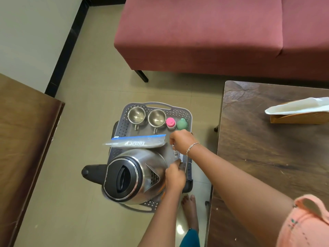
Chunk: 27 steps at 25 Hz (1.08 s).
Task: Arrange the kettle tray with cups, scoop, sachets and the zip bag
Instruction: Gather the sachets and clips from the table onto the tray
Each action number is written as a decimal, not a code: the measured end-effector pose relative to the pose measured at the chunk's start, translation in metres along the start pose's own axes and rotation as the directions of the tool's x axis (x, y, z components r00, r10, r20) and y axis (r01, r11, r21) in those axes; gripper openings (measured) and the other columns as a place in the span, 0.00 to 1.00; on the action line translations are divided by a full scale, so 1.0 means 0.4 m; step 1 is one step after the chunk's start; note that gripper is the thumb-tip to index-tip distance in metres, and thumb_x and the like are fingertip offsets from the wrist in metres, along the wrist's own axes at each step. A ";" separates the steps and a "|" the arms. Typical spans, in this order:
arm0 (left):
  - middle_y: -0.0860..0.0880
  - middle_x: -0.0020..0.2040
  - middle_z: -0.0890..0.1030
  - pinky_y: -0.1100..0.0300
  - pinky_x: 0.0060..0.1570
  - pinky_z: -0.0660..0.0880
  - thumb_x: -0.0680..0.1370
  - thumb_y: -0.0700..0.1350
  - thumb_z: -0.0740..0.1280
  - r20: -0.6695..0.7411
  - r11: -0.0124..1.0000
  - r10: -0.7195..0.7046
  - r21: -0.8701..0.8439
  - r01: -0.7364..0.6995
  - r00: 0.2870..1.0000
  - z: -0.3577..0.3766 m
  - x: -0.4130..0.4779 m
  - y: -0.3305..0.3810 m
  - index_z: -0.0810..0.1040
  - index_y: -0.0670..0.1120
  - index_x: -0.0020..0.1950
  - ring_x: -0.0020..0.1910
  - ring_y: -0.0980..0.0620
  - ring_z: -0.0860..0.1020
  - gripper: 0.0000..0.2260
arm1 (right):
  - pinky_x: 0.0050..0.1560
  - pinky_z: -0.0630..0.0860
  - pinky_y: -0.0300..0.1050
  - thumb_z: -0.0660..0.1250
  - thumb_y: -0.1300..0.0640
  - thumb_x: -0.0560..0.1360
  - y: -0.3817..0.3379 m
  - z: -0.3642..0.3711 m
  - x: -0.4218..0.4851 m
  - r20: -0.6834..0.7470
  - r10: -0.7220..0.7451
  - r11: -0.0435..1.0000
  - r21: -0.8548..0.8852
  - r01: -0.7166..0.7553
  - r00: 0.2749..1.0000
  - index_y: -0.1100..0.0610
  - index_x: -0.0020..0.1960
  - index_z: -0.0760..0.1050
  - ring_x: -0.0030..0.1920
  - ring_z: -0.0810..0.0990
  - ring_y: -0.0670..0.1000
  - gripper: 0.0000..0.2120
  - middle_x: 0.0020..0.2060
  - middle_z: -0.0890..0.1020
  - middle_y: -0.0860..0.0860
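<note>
A grey perforated tray (187, 114) rests on a low stool. On it stand a steel kettle (131, 175) with a black lid, two steel cups (136, 115) (157, 118), a pink-capped bottle (170, 123) and a green bottle (182, 124). A clear zip bag (137, 142) with a blue seal lies across the tray behind the kettle. My right hand (181, 141) is closed by the bag's right end, over white sachets (178, 155) at the tray's right side. My left hand (175, 177) is closed beside the kettle, fingertips at the same sachets. No scoop shows.
A red sofa (213, 32) stands beyond the tray. A dark wooden table (267, 148) to the right holds a paper-filled wooden holder (299, 111). Another wooden surface (23, 131) lies left. My bare foot (189, 205) is on the tiled floor beside the stool.
</note>
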<state>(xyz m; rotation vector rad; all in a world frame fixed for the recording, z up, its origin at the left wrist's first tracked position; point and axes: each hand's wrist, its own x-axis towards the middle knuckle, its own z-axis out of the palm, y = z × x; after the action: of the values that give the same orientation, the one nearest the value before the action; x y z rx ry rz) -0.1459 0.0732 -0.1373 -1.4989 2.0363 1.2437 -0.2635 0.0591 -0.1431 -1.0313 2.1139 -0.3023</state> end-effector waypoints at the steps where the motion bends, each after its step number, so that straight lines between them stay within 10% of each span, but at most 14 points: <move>1: 0.37 0.55 0.80 0.51 0.52 0.74 0.76 0.37 0.56 0.009 1.000 0.007 0.016 -0.007 1.000 0.001 0.003 -0.006 0.75 0.47 0.62 0.56 0.38 0.76 0.17 | 0.47 0.74 0.46 0.65 0.66 0.70 -0.004 0.003 0.005 0.013 -0.014 0.999 -0.046 0.015 1.000 0.59 0.51 0.79 0.51 0.79 0.61 0.11 0.50 0.82 0.60; 19: 0.36 0.55 0.79 0.53 0.53 0.72 0.76 0.35 0.55 -0.034 0.999 -0.008 0.035 0.009 0.999 -0.002 -0.005 -0.002 0.72 0.43 0.62 0.56 0.38 0.76 0.17 | 0.43 0.70 0.49 0.58 0.69 0.74 -0.005 0.005 -0.003 0.187 -0.212 0.814 -0.510 0.279 0.959 0.64 0.52 0.76 0.56 0.74 0.60 0.11 0.48 0.76 0.61; 24: 0.36 0.54 0.80 0.51 0.54 0.74 0.76 0.36 0.55 -0.112 0.995 0.076 0.067 -0.069 0.991 -0.007 -0.036 0.015 0.72 0.42 0.62 0.55 0.38 0.77 0.16 | 0.30 0.75 0.44 0.66 0.71 0.60 0.070 -0.021 -0.086 -0.261 -0.554 0.787 -0.474 0.395 0.790 0.62 0.34 0.76 0.33 0.77 0.58 0.06 0.33 0.78 0.58; 27: 0.38 0.61 0.77 0.53 0.59 0.69 0.78 0.37 0.56 -0.215 0.974 0.200 0.154 -0.169 0.956 0.011 -0.084 0.043 0.69 0.40 0.67 0.61 0.41 0.74 0.17 | 0.34 0.77 0.46 0.57 0.68 0.65 0.159 -0.021 -0.190 -0.526 -0.516 0.852 -0.393 0.345 0.676 0.62 0.39 0.78 0.36 0.78 0.58 0.11 0.38 0.81 0.57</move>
<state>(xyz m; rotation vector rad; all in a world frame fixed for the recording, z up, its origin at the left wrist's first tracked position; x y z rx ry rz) -0.1488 0.0982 -0.1089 -1.4752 2.4070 1.0116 -0.2763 0.1566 -0.1291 -1.8091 2.4974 -0.6910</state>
